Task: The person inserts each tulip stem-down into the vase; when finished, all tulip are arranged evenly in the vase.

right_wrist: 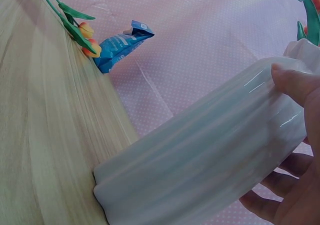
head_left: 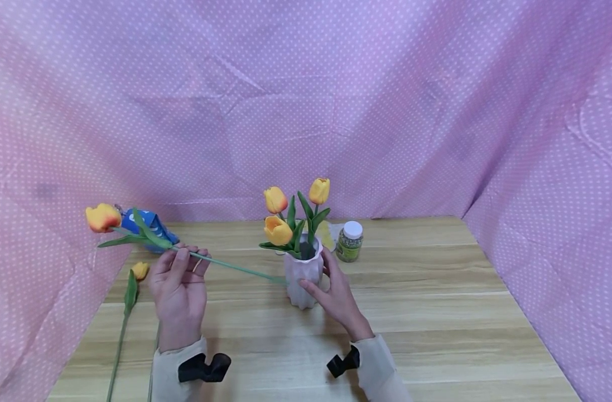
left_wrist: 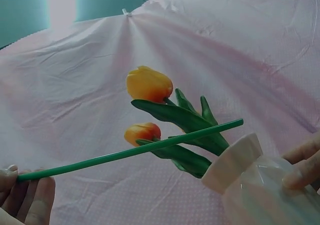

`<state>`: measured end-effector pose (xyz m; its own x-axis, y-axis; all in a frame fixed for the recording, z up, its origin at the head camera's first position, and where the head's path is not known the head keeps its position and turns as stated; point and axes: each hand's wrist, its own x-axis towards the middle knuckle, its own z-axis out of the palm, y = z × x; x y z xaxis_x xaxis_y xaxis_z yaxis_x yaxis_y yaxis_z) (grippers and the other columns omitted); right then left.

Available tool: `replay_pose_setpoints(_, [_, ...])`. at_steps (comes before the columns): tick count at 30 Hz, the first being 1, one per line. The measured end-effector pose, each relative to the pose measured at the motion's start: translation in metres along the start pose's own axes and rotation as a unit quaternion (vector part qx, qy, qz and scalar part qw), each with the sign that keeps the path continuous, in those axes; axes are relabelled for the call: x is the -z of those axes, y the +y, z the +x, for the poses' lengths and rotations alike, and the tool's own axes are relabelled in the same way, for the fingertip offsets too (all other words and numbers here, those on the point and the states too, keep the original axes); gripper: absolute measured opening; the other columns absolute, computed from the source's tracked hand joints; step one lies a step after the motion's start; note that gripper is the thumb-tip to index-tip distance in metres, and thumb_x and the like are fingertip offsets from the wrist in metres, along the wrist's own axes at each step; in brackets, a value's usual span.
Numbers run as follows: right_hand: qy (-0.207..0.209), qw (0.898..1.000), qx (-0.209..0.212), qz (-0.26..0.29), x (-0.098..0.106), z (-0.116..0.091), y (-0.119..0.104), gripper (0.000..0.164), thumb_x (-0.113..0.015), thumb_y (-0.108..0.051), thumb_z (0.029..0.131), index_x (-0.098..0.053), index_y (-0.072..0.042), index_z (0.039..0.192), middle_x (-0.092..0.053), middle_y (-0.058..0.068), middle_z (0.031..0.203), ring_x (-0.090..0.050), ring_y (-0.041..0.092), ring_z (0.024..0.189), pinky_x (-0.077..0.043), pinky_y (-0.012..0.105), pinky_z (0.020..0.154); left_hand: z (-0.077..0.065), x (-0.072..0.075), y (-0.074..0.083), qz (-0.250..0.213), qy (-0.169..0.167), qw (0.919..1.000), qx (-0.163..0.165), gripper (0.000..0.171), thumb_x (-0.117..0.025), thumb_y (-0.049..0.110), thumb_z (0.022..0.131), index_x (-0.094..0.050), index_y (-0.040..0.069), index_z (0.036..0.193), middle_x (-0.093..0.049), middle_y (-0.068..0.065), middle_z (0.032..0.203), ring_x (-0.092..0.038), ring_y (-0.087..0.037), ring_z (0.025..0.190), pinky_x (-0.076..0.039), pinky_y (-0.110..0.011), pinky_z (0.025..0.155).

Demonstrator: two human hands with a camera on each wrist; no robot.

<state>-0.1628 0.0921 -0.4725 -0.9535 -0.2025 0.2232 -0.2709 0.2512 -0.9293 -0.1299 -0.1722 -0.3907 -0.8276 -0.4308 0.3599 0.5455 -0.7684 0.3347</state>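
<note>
My left hand (head_left: 181,290) pinches the green stem of an artificial tulip (head_left: 103,218), whose orange-yellow bloom points left and whose stem end reaches toward the vase. In the left wrist view the bare stem (left_wrist: 125,155) passes in front of the blooms and leaves, its tip near the vase rim. A white fluted vase (head_left: 304,279) stands upright on the table, holding three yellow-orange tulips (head_left: 278,230). Curled round the vase's right side is my right hand (head_left: 340,296), thumb on the near face, as the right wrist view also shows on the vase (right_wrist: 210,140).
Loose tulips lie at the table's left, one yellow bloom (head_left: 140,271) showing. Behind the left hand is a blue packet (head_left: 152,226). A small jar with a white lid (head_left: 350,243) stands right of the vase. Pink dotted cloth (head_left: 306,111) hangs round the wooden table (head_left: 436,312).
</note>
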Motion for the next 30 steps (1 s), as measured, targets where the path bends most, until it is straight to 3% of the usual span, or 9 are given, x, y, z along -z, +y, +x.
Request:
replay_pose_setpoints(7, [-0.001, 1.000, 0.005, 0.002, 0.001, 0.000, 0.001, 0.080, -0.074, -0.033, 0.092, -0.026, -0.028, 0.156, -0.038, 0.004, 0.160, -0.041, 0.032, 0.147, -0.041, 0.060, 0.116, 0.002, -0.008, -0.009, -0.011, 0.007, 0.9999, -0.001, 0.022, -0.044, -0.015, 0.098, -0.065, -0.011, 0.096, -0.075, -0.022, 0.085, -0.076, -0.032, 0.076, -0.066, -0.039, 0.073])
replay_pose_setpoints(12, [-0.001, 1.000, 0.001, 0.003, 0.001, 0.000, 0.002, 0.080, -0.074, -0.033, 0.091, -0.027, -0.030, 0.156, -0.039, 0.002, 0.160, -0.042, 0.031, 0.147, -0.042, 0.059, 0.117, 0.004, -0.012, -0.015, 0.016, 0.021, 0.9996, -0.012, 0.020, -0.047, -0.014, 0.098, -0.066, -0.008, 0.093, -0.075, -0.019, 0.083, -0.076, -0.028, 0.075, -0.066, -0.037, 0.072])
replay_pose_setpoints(20, [-0.004, 1.000, -0.012, 0.001, 0.001, 0.001, 0.002, 0.080, -0.074, -0.033, 0.091, -0.026, -0.033, 0.155, -0.040, -0.002, 0.159, -0.042, 0.028, 0.146, -0.041, 0.058, 0.118, 0.009, -0.014, -0.027, 0.004, 0.012, 0.9995, -0.028, 0.021, -0.047, -0.017, 0.097, -0.066, -0.011, 0.093, -0.074, -0.021, 0.083, -0.076, -0.031, 0.074, -0.066, -0.038, 0.070])
replay_pose_setpoints(30, [-0.005, 1.000, 0.001, -0.001, 0.001, 0.000, 0.002, 0.080, -0.074, -0.032, 0.092, -0.026, -0.032, 0.156, -0.040, 0.000, 0.160, -0.043, 0.030, 0.146, -0.041, 0.059, 0.117, 0.010, -0.017, -0.035, 0.030, 0.059, 0.9971, -0.036, 0.011, -0.056, -0.014, 0.093, -0.065, -0.009, 0.092, -0.074, -0.018, 0.081, -0.076, -0.028, 0.071, -0.066, -0.038, 0.069])
